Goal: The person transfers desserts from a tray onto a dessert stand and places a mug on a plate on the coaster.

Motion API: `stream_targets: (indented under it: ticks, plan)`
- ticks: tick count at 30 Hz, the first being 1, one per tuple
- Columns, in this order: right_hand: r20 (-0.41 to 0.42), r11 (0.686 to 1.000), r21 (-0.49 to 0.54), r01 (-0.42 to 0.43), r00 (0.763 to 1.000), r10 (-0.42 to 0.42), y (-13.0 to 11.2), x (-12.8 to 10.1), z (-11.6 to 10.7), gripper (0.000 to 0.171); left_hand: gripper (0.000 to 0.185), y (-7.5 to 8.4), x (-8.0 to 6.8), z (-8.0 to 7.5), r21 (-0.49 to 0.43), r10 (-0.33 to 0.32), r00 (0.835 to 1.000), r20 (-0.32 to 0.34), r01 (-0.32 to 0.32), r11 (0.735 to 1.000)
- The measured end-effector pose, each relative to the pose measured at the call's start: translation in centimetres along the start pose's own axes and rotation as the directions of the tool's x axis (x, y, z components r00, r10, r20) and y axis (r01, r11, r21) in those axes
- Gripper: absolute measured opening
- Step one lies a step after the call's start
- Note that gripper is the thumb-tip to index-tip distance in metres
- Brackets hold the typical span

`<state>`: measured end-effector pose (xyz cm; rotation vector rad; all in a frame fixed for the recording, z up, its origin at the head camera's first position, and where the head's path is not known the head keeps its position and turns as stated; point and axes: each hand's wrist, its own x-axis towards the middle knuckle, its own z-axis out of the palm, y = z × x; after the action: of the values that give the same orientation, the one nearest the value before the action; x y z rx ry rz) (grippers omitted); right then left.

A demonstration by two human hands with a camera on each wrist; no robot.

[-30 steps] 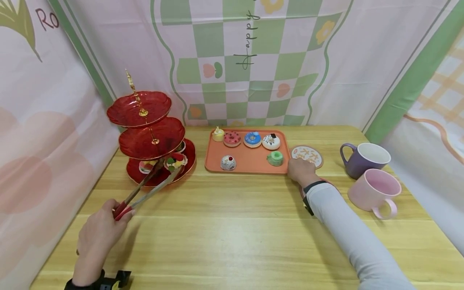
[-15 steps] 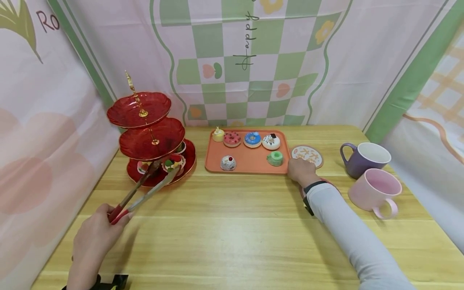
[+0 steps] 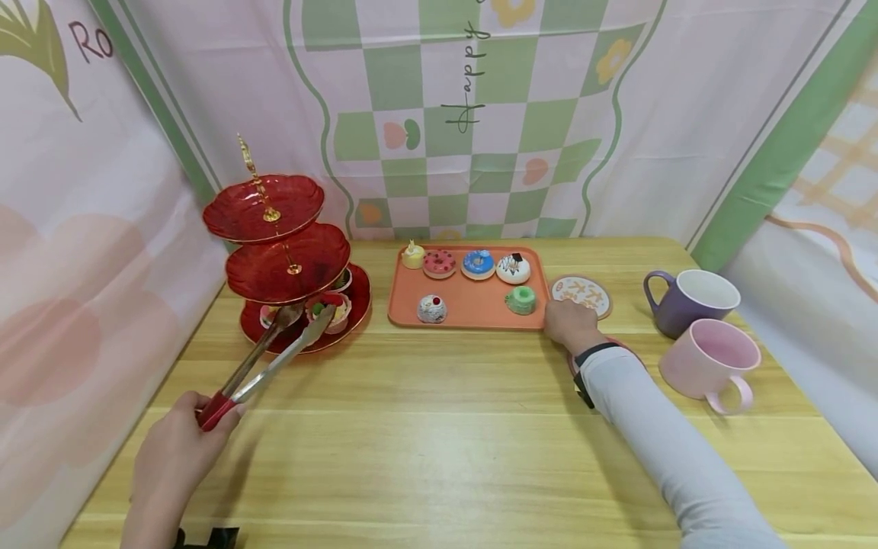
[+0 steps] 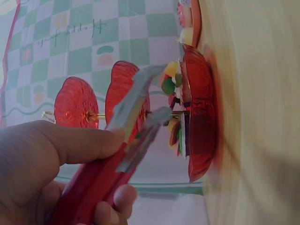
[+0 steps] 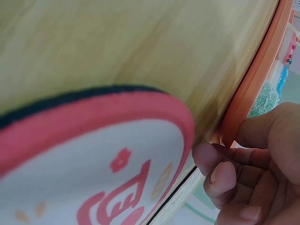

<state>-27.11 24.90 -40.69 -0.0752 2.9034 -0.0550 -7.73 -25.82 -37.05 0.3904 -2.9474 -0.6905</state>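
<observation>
Fingers [image 4: 125, 196] of my left hand [image 3: 175, 448] are clamped round the red handles of the tongs [image 4: 89, 185], thumb on one side, the rest curled under the other. Steel tips stand apart.

Change over the last second: handles have drawn slightly lower and nearer me; the fruit tart [image 3: 341, 312], held higher and more tilted at the start, now looks lower and level. More of its pale case shows beside the near tip.

Tart position: on the bottom plate [image 3: 362, 305] of the red three-tier stand, front right, apparently upright. Neighbours: a pinkish tart [image 3: 266, 315] to its left, partly behind the tongs, and a dark-cased tart [image 3: 342, 280] behind. Contact between steel and fruit tart: cannot tell; in the left wrist view one tip overlaps its yellow topping.

My right hand [image 3: 572, 326] has not shifted; thumb and forefinger pinch the near right corner of the orange tray [image 3: 473, 301]. Six sweets [image 3: 439, 261] sit there, places unaltered.

Inference: tart seems set down and the tongs easing off it. Clearance judged tight under the middle tier [image 3: 264, 267]; a careless tip could snag the topping.
</observation>
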Motion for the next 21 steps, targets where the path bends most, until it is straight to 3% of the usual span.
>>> stream_targets:
  ticks: [8,21]
  plan:
    - [-0.011,1.000,-0.005,-0.003,1.000,0.003,0.0,0.0,0.2,0.017,0.056,-0.7,-0.5,0.4,-0.001,0.065,0.998,-0.022,-0.065,0.998]
    - [-0.013,1.000,-0.004,0.000,1.000,0.000,-0.1,-0.1,0.0,0.017,0.053,0.0,-0.1,1.0,0.005,0.107,0.992,-0.061,-0.107,0.994]
